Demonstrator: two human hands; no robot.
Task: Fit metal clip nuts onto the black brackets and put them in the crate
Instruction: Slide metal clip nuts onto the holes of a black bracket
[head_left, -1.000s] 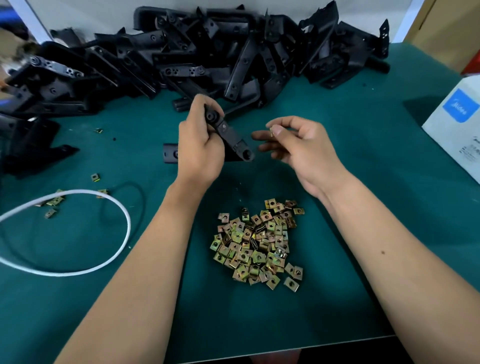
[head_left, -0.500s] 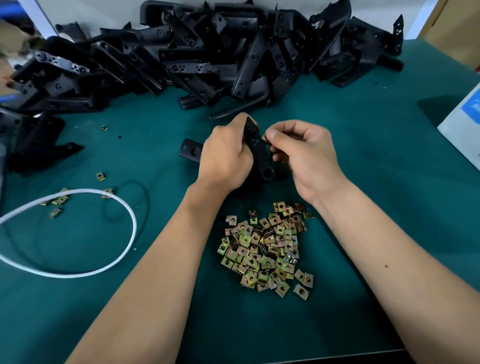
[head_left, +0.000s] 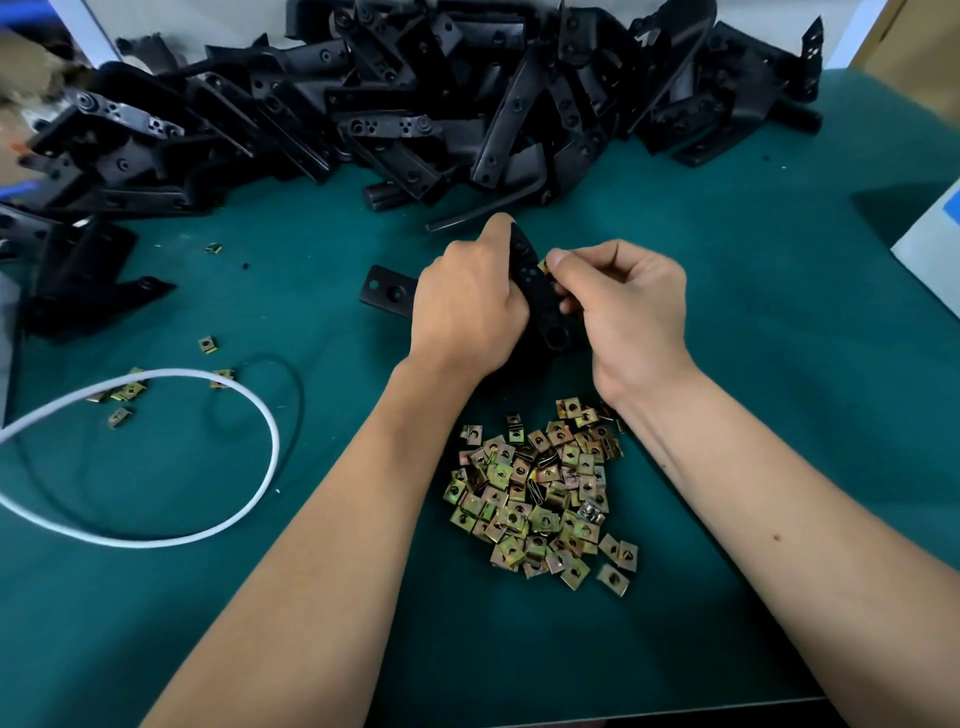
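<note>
Our left hand (head_left: 467, 306) grips a black, holed bracket (head_left: 535, 291); our right hand (head_left: 623, 306) pinches what seems a brass-coloured clip nut (head_left: 544, 266) against it. Loose clip nuts (head_left: 540, 493) lie at 6 o'clock, the bracket pile (head_left: 415, 104) at 12 on the desk (head_left: 779, 364).

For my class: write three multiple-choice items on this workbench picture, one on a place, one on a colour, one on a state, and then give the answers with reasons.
1. Where does the heap of clip nuts lie?
A. between the forearms, nearer the camera than the hands
B. on top of the bracket pile
C. inside the white loop

2. What colour is the table mat?
A. red
B. teal green
C. white

3. What is the right hand doing?
A. lying flat on the mat
B. pinching a clip nut against the black bracket
C. gripping the white cord

Answers: A, the heap sits between both forearms; B, the mat is teal; C is wrong, B is right, as its fingertips pinch a nut at the bracket that the left hand grips.
</note>
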